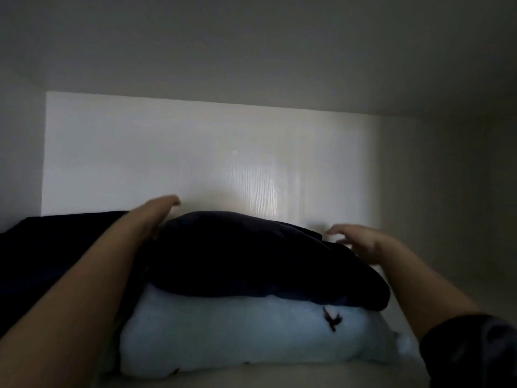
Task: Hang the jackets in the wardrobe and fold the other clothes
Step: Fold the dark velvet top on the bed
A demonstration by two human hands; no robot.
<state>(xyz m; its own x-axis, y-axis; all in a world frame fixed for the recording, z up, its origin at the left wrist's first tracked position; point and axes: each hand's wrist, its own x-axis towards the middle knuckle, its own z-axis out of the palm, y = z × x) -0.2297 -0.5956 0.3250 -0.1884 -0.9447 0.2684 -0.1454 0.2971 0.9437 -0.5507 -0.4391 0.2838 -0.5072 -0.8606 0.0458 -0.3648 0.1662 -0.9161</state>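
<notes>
A folded dark navy garment (251, 256) lies on top of a folded light blue garment (237, 334) with a small dark emblem, both on a wardrobe shelf (251, 378). My left hand (156, 217) lies flat against the left side of the dark garment, fingers straight and reaching toward the back. My right hand (355, 242) hovers at the garment's right end, fingers spread and blurred; I cannot tell whether it touches the cloth.
Another dark garment (56, 247) lies on the shelf to the left of the stack. The white back panel (195, 152) is close behind, with side walls left and right and the shelf's ceiling (251, 51) low above.
</notes>
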